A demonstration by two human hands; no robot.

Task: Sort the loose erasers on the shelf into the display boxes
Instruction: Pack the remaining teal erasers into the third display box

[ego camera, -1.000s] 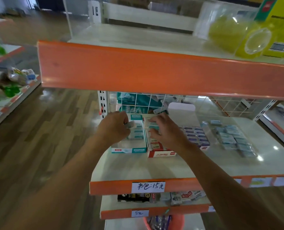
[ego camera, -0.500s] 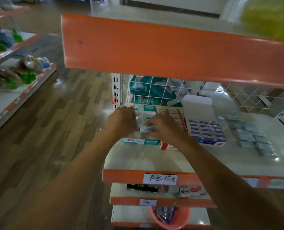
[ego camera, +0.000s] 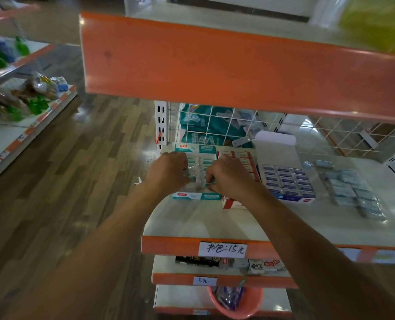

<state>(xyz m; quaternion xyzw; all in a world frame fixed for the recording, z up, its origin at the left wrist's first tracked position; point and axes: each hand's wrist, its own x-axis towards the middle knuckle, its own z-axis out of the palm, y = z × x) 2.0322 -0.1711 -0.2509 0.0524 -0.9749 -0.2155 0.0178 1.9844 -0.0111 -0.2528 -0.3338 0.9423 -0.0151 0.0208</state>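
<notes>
The brown wood-plank floor (ego camera: 64, 181) fills the left half of the frame; across the top runs the broad orange front edge of an upper shelf (ego camera: 238, 65); under it, from centre to right, lies the pale white shelf board (ego camera: 215, 222), backed by a white wire grid panel (ego camera: 353, 139). Two bare forearms rise from the lower corners and meet at the centre of the frame.

On the board, three open display boxes stand side by side, touching or nearly so: a teal-and-white cardboard display box (ego camera: 196, 196) at the left, a red-and-white cardboard display box (ego camera: 233, 204) in the middle, partly hidden by the right wrist, and a blue-and-white cardboard display box (ego camera: 291, 197) with its white lid flap raised, packed with rows of dark-blue erasers. Right of that box, apart from it, the loose pale-blue erasers in clear wrap (ego camera: 349, 188) lie in a ragged heap on the bare board.

The left hand (ego camera: 168, 172) and the right hand (ego camera: 228, 176) sit knuckles-up over the teal-and-white box, close together; the fingers of both are curled inward, pinching the two ends of a small clear-wrapped row of teal-and-white erasers (ego camera: 197, 179) that spans the gap between them; the fingertips themselves are hidden.

Below, on the orange shelf lip, a white handwritten price label (ego camera: 223, 248) is stuck; at the bottom edge sits a pink plastic bucket (ego camera: 235, 306).
</notes>
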